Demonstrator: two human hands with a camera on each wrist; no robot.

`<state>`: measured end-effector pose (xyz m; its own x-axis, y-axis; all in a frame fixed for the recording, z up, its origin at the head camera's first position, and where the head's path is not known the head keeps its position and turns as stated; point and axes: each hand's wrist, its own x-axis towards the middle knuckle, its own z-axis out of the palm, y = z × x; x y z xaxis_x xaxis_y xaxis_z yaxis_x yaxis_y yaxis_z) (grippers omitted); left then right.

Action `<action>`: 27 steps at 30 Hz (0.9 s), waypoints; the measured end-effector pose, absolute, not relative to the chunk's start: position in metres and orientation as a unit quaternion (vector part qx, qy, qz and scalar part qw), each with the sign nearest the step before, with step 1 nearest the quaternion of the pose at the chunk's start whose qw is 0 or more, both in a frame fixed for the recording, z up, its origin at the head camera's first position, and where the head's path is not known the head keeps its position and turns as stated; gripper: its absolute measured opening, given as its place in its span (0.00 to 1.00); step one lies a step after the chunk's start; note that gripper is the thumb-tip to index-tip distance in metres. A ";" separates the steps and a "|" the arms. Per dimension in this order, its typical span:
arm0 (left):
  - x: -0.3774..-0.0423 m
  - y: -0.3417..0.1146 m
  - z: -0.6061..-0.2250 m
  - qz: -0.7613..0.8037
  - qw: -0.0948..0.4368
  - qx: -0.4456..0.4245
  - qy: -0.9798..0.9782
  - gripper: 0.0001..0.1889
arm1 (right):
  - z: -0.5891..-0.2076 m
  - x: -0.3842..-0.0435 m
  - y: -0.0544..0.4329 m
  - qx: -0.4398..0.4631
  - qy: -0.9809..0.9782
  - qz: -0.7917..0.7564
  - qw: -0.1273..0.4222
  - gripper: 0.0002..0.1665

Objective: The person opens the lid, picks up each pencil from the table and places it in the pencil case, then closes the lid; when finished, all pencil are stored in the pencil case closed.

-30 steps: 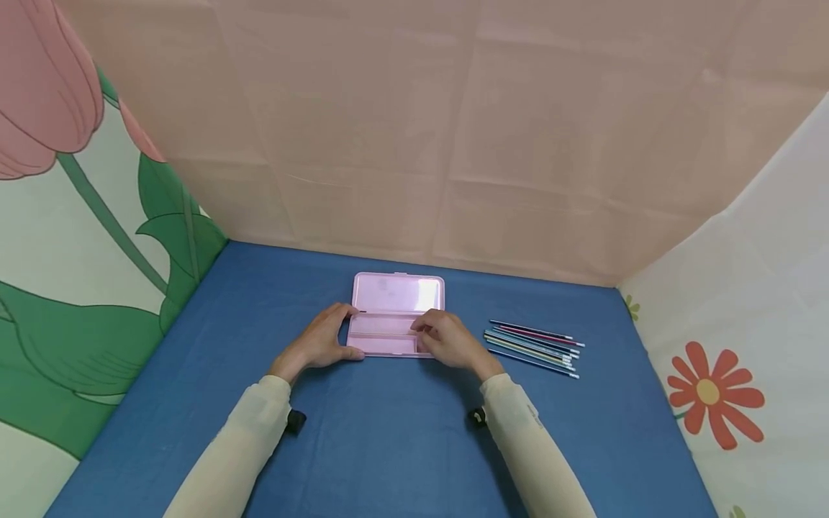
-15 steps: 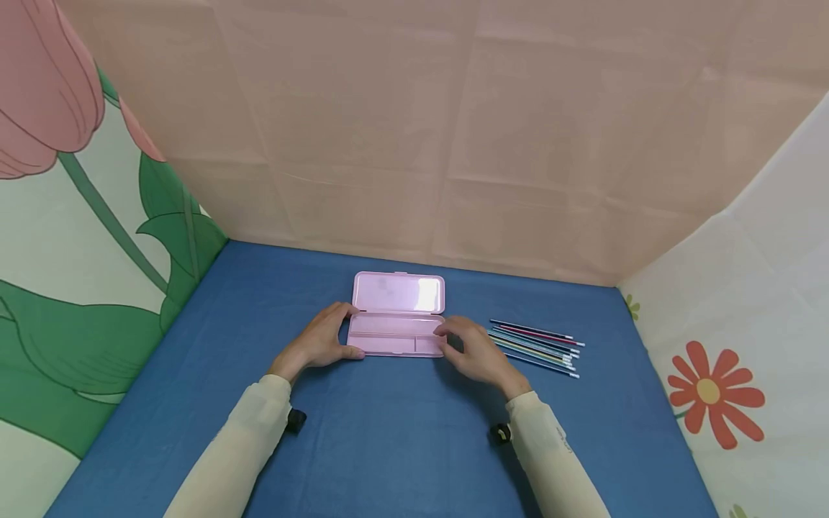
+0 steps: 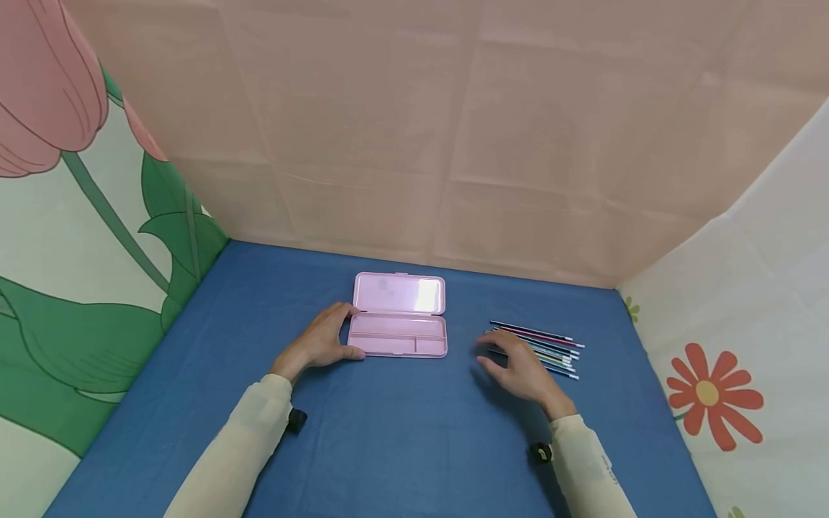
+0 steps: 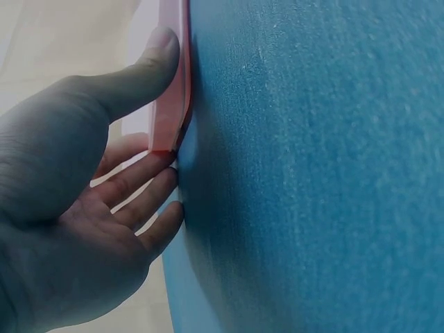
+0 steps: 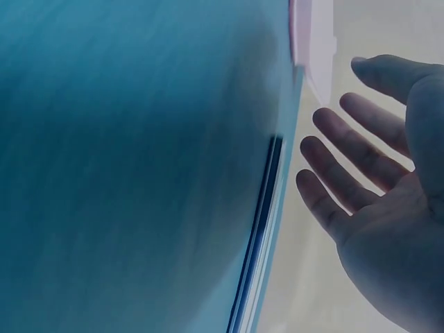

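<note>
A pink pencil case [image 3: 388, 325] lies on the blue cloth with its lid [image 3: 388, 291] folded back; its compartments hold nothing. My left hand [image 3: 322, 338] grips its left end. In the left wrist view the thumb [image 4: 161, 59] lies along the case's front wall and the other fingers reach round the end. To the right, several pencils [image 3: 562, 355] with white ends lie in a loose bundle. Over their left ends hovers my right hand [image 3: 523, 370], fingers spread and holding nothing; in the right wrist view a gap separates the fingers from the pencils [image 5: 258, 243].
Blue cloth [image 3: 401, 439] covers the table. A plain beige backdrop [image 3: 414, 144] stands behind it, with a tulip-printed cloth [image 3: 175, 244] at the left and a white flower-printed one [image 3: 764, 288] at the right.
My right hand has left the pencil case's right compartment and moved right to the pencils, its fingers spreading. My left hand and the case have stayed in place.
</note>
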<state>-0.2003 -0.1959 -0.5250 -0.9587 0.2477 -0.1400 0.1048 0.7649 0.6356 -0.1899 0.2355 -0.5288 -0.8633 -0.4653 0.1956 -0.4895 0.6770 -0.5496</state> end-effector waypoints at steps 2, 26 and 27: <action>-0.200 -0.195 -0.525 0.330 0.111 0.092 0.933 0.45 | -0.529 -0.188 0.244 0.251 -0.918 0.307 0.020 0.21; -0.199 -0.194 -0.526 0.329 0.104 0.096 0.934 0.45 | -0.535 -0.159 0.341 0.170 -0.950 0.260 0.045 0.23; -0.199 -0.194 -0.526 0.328 0.102 0.097 0.934 0.45 | -0.535 -0.159 0.343 0.168 -0.951 0.257 0.046 0.23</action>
<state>-0.1991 -0.1945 -0.5262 -0.9601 0.2489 -0.1275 0.1146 0.7661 0.6324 -0.1587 0.3435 -0.5351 -0.9393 -0.2959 0.1738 -0.3432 0.8116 -0.4728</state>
